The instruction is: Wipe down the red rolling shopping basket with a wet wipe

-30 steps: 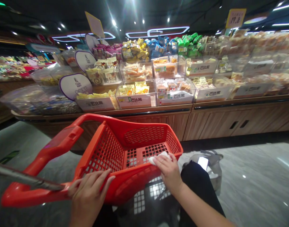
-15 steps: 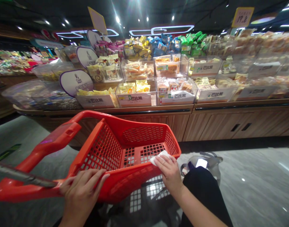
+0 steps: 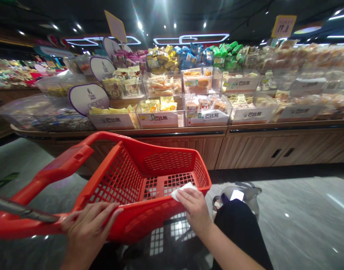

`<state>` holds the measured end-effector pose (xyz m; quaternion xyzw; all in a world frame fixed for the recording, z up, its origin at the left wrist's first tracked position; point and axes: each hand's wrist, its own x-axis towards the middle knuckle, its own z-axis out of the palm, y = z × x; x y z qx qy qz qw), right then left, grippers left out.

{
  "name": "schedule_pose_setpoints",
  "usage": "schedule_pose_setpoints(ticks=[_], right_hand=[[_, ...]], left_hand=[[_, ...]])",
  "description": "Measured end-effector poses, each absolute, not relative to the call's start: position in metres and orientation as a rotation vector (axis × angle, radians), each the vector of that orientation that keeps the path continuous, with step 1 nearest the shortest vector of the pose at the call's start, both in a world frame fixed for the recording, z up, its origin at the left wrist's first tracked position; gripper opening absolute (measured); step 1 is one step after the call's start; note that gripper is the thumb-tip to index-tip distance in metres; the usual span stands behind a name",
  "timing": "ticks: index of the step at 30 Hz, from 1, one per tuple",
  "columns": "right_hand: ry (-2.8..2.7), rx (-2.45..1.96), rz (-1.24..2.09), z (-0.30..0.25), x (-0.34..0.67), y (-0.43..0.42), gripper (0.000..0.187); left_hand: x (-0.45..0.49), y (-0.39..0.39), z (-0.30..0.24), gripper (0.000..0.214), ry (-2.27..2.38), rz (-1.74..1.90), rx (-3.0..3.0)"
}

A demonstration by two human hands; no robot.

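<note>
A red plastic shopping cart (image 3: 132,221) stands right in front of me, its mesh basket facing up and its looped handle at the left. My left hand (image 3: 89,228) rests over the near rim beside the handle, fingers wrapped over the edge. Farther right along that same rim, my right hand (image 3: 196,208) presses a white wipe (image 3: 183,190) against the red plastic, its fingers closed over the cloth. Part of the wipe is hidden under the fingers. A grey metal bar (image 3: 23,210) crosses the handle at the lower left.
Behind the cart runs a wooden display counter (image 3: 245,150) with clear bins of packaged snacks (image 3: 160,105). A grey bag (image 3: 252,195) sits on the floor by my dark-clothed knee (image 3: 236,228). Grey tiled floor (image 3: 307,217) stretches to the right.
My right hand has slid the wipe a little leftward along the near rim. My left hand keeps its place on the cart; the whole view has shifted slightly.
</note>
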<state>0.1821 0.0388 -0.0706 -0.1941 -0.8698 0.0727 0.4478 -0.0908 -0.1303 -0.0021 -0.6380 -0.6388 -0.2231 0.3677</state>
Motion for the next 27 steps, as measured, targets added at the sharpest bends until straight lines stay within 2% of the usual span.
schedule_pose_setpoints(ticks=[7,14,17,27], right_hand=[[-2.172,-0.64,0.077,-0.084,0.251,0.079,0.045],[-2.15,-0.477,0.208,-0.078,0.199,0.031,0.051],[-2.189,-0.406,0.228,-0.072,0.194,0.024,0.048],[-2.363,-0.381,0.057,-0.08,0.28,0.06,0.039]], left_hand=[[-0.094,-0.133,0.002,0.011,-1.655,-0.613,-1.63],[-0.095,-0.137,-0.003,0.013,-1.711,-0.674,-1.643],[-0.099,-0.143,-0.007,0.012,-1.717,-0.664,-1.647],[-0.128,-0.154,-0.008,0.016,-1.621,-0.57,-1.715]])
